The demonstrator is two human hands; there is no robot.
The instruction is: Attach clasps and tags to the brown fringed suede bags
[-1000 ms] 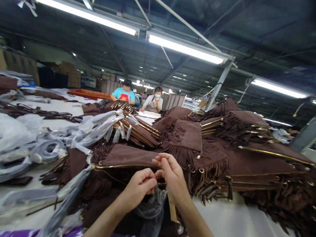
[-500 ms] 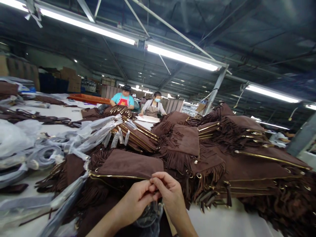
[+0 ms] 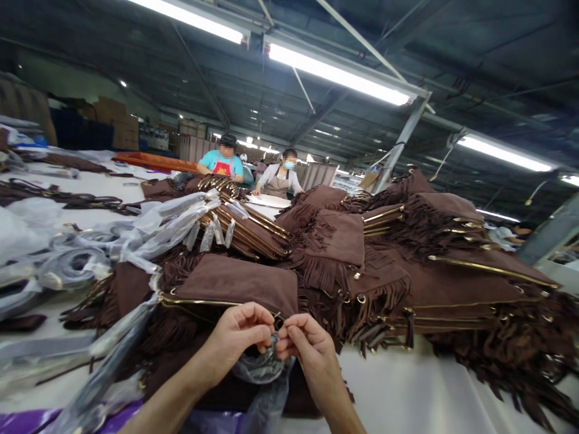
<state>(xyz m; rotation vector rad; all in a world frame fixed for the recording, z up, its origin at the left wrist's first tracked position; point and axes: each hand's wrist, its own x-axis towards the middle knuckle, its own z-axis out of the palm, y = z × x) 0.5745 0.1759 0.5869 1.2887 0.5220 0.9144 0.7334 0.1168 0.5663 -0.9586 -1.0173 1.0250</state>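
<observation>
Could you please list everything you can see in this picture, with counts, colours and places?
bags: many, brown suede with fringe and gold zips, piled across the table centre and right
front bag: one, brown, gold zip, just beyond the hands
plastic wrap: one clear piece, pinched at the fingertips and hanging below
wrapped straps: several, in clear plastic, left
table: one, white, under it all
tray: one, orange, far left
cartons: several, brown, back left
co-workers: two, seated at the far end, one in a teal top, one in grey
lights: several white tubes, overhead
left hand: closed on the plastic by the zip end
right hand: pinching the same plastic
</observation>
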